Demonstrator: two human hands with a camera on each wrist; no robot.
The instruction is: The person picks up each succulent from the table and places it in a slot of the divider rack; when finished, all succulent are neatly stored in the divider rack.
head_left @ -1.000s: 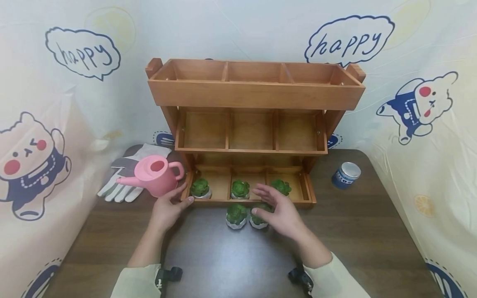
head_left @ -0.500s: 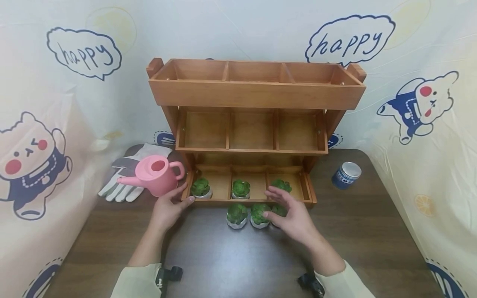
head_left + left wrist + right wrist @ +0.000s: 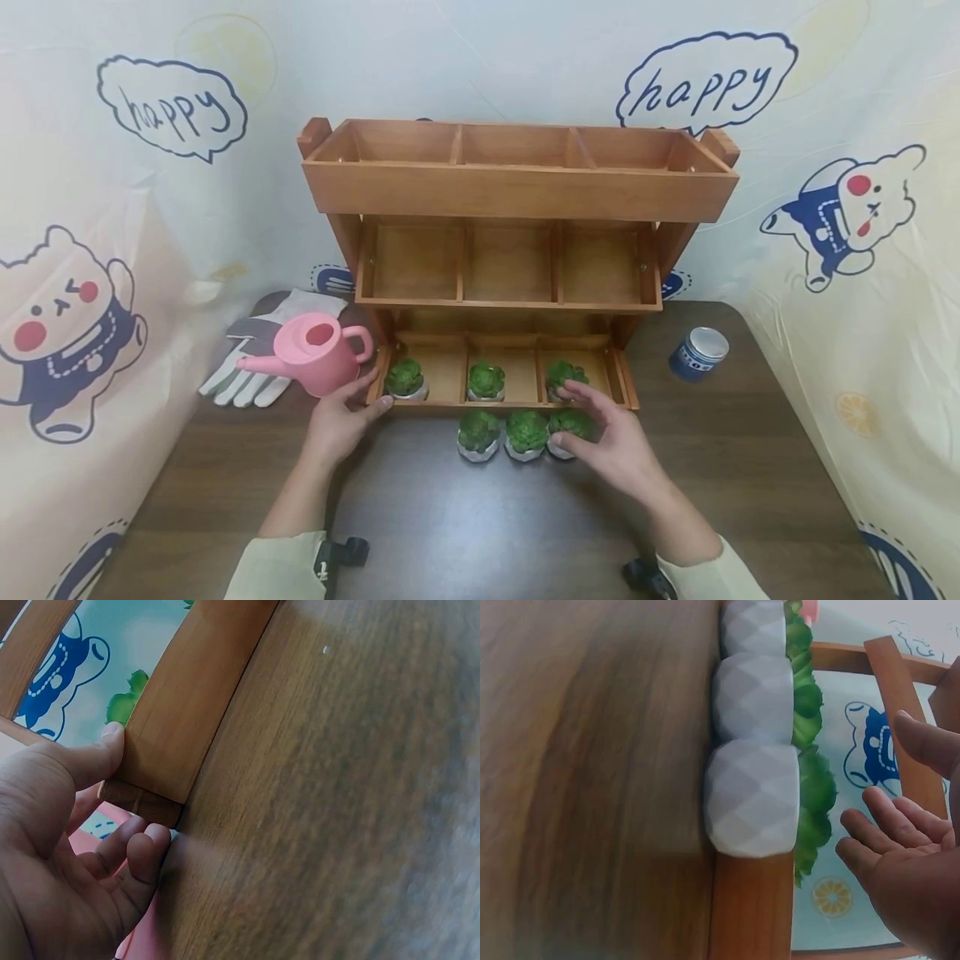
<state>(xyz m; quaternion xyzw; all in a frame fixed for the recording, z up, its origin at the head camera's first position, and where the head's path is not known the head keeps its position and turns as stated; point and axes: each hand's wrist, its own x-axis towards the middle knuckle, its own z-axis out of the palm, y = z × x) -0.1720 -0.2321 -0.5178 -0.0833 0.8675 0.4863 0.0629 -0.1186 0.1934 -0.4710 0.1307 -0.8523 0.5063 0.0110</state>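
Observation:
My left hand [image 3: 339,427] grips the lower front left corner of a three-tier wooden plant stand [image 3: 517,193], thumb on the board's top edge [image 3: 176,712] and fingers curled at its end. Small potted succulents stand in the bottom tier, one per compartment: left [image 3: 406,379], middle [image 3: 486,382] and right [image 3: 559,375]. Three more line up on the table before the stand: left [image 3: 477,435], middle [image 3: 527,433] and right [image 3: 572,423]. Their pots are white and faceted [image 3: 754,799]. My right hand [image 3: 621,448] is beside the right one, partly covering it in the head view, fingers spread and holding nothing.
A pink watering can [image 3: 315,354] stands left of the plant stand, by white-and-grey gloves [image 3: 247,375]. On the right is a blue jar with a pale lid [image 3: 699,353]. A printed cloth hangs behind the dark wooden table [image 3: 465,525].
My right hand has moved right along the front row of succulents, uncovering the middle one and part of the right one. My left hand has stayed at the stand's corner.

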